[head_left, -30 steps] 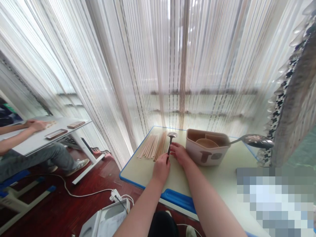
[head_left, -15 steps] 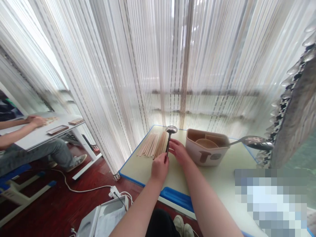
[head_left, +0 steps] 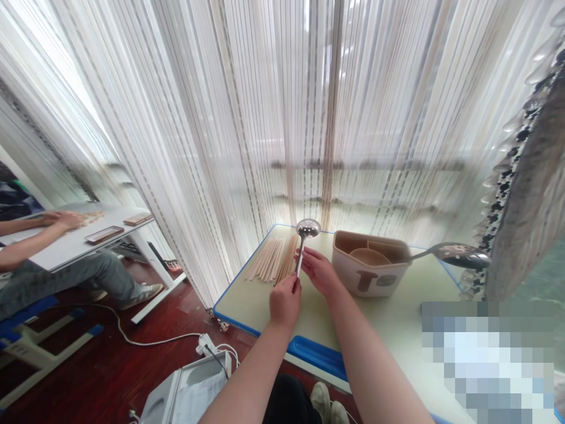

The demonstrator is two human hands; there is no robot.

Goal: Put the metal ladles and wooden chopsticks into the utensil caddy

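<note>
A metal slotted ladle (head_left: 308, 228) is held up over the table, its perforated bowl at the top and its handle running down toward me. My left hand (head_left: 285, 300) is closed round the lower end of that handle. Higher up, the fingers of my right hand (head_left: 321, 272) close on the handle from the right, with the fingertips partly behind it. Beyond my left hand, two bundles of wooden chopsticks (head_left: 267, 259) lie on the table. To the right of my hands stands a divided utensil holder (head_left: 368, 280), and a second slotted spoon (head_left: 461, 255) leans out of it.
The pale table (head_left: 241, 300) has a blue edge, and a sheer curtain (head_left: 265, 118) hangs behind it. At the left another person's hands (head_left: 62, 219) work at a white table (head_left: 57, 253). A box (head_left: 176, 383) and a power strip (head_left: 206, 344) are on the floor.
The ladle's bowl has turned so that its holes show more plainly. My right hand's fingers have come in from being spread and now close on the handle.
</note>
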